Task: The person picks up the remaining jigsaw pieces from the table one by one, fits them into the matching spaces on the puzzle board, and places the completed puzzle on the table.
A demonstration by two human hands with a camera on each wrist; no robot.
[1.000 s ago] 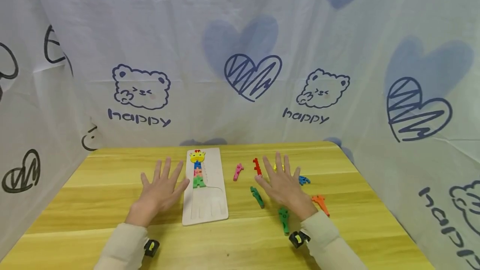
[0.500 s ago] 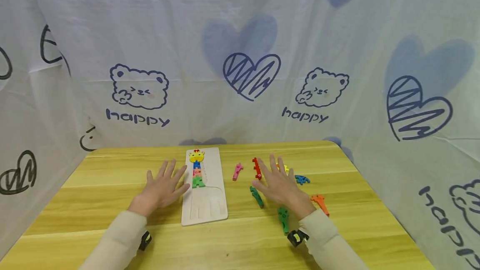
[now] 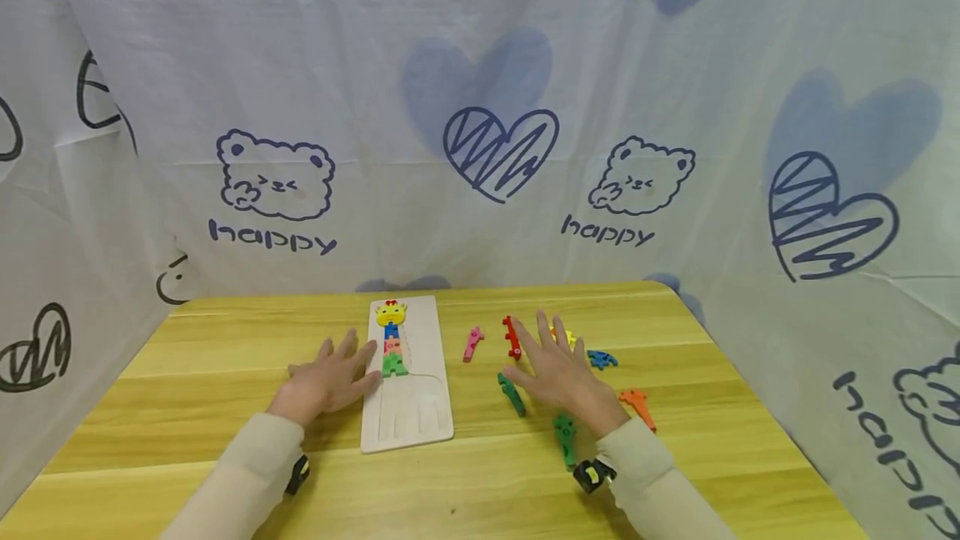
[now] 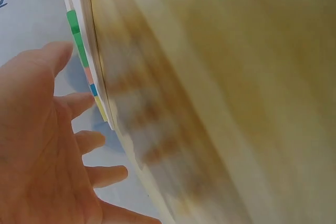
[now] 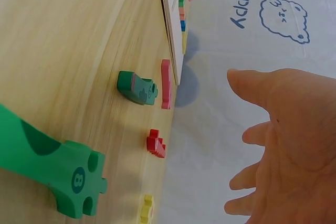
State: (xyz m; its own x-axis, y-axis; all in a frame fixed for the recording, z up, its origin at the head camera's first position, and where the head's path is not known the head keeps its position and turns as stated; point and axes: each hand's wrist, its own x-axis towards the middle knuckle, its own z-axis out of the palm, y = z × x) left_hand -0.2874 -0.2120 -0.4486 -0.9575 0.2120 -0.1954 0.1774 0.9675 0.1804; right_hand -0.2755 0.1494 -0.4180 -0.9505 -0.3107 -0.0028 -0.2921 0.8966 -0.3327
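A white puzzle board [image 3: 426, 344] lies left of the table's middle. Set in its upper part is a giraffe's yellow head [image 3: 391, 317], above blue, pink and green [image 3: 394, 366] neck pieces. My left hand [image 3: 322, 383] is at the board's left edge, fingers extended and holding nothing; whether its fingertips touch the board is unclear. Over the loose pieces hovers my right hand [image 3: 564, 380], fingers spread, nothing held. Around it lie a red piece [image 3: 512, 338], a dark green piece [image 3: 512, 395] and a green piece marked 8 [image 5: 79, 179]. Its fingers partly cover a yellow piece [image 3: 567, 338].
Also loose on the wooden table [image 3: 495, 494] are a pink piece [image 3: 472, 345], a blue piece [image 3: 602, 359] and an orange piece [image 3: 638, 409]. A white printed curtain [image 3: 397, 215] hangs behind the table and along its sides.
My left hand has dropped a little and its fingers are less spread. The right hand has moved slightly left, its fingers lower. Board and pieces lie as before.
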